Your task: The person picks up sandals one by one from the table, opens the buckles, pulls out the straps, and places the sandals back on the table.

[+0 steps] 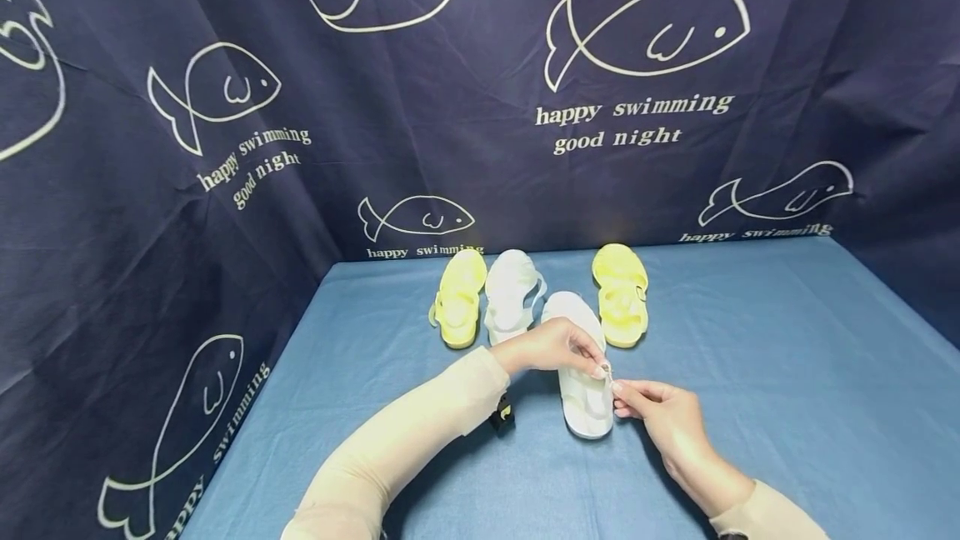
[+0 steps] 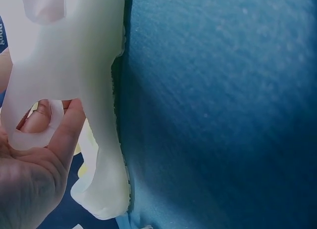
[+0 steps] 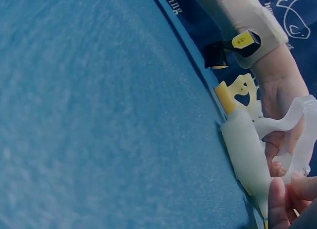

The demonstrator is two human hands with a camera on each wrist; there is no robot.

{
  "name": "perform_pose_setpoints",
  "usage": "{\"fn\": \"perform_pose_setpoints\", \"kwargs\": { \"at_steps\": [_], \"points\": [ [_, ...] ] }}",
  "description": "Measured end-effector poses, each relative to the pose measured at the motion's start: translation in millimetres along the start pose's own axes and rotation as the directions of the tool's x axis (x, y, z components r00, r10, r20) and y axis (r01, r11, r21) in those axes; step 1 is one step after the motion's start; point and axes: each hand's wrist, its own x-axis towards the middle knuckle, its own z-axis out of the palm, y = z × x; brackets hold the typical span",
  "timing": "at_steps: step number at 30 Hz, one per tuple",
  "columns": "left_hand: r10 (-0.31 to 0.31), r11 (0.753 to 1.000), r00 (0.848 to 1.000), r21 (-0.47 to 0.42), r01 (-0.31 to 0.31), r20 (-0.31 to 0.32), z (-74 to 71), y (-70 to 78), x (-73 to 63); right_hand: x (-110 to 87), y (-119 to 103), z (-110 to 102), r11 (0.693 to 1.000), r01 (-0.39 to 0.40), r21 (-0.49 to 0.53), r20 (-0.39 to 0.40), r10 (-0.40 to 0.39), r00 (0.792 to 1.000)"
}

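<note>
While pinching the strap [image 3: 307,140] of the nearer white sandal [image 1: 583,419] narrowly in both left hand [image 1: 558,346] and right hand [image 1: 667,415], can read "happy swimming" five times and "good night" twice on the dark backdrop [image 1: 480,123] in the head view, beside five fish outlines [image 1: 652,32]. Cannot make out the writing on the yellow label [image 3: 242,39] at the left wrist. Can count four sandals: two white, including the farther white sandal [image 1: 510,290], and two yellow, the left yellow sandal [image 1: 461,294] and the right yellow sandal [image 1: 621,298]. Lies, as to the nearer white sandal, on the blue table [image 1: 757,390], between the farther white sandal and the right yellow sandal but closer in; points lengthwise toward the backdrop, angled slightly left at the far end.
</note>
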Motion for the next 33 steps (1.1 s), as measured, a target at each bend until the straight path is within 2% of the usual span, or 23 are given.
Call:
{"fn": "perform_pose_setpoints", "kwargs": {
  "at_steps": [6, 13, 19, 25, 29, 33],
  "points": [
    [-0.012, 1.000, 1.000, -0.008, 0.012, 0.013, -1.6, 0.5, 0.7, 1.3, -1.9, 4.9, 0.999, 0.031, -0.024, -0.037, -0.031, 0.999],
    [-0.008, 0.999, 1.000, -0.031, 0.008, 0.000, -3.0, 2.2, 1.8, 3.0, -4.3, 6.4, 1.000, 0.023, 0.006, -0.054, -0.023, 0.998],
    [-0.021, 0.999, 1.000, -0.042, 0.021, 0.000, -0.1, 1.6, 1.1, 2.0, -2.6, 7.6, 0.999, -0.010, 0.049, -0.030, 0.011, 0.999],
    [-0.013, 0.998, 1.000, -0.058, 0.013, 0.005, -0.1, 1.6, 1.0, 1.5, -3.3, 7.8, 0.998, -0.009, 0.068, -0.017, 0.010, 1.000],
    [-0.016, 0.998, 1.000, -0.066, 0.017, 0.009, -0.2, 2.6, 0.5, 1.7, -3.5, 6.9, 0.999, -0.015, 0.032, -0.006, 0.015, 1.000],
    [-0.022, 0.997, 1.000, -0.067, 0.023, 0.001, 0.8, 2.6, -0.6, 1.0, -5.3, 3.0, 1.000, -0.014, -0.022, 0.045, 0.015, 0.999]
  ]
}}
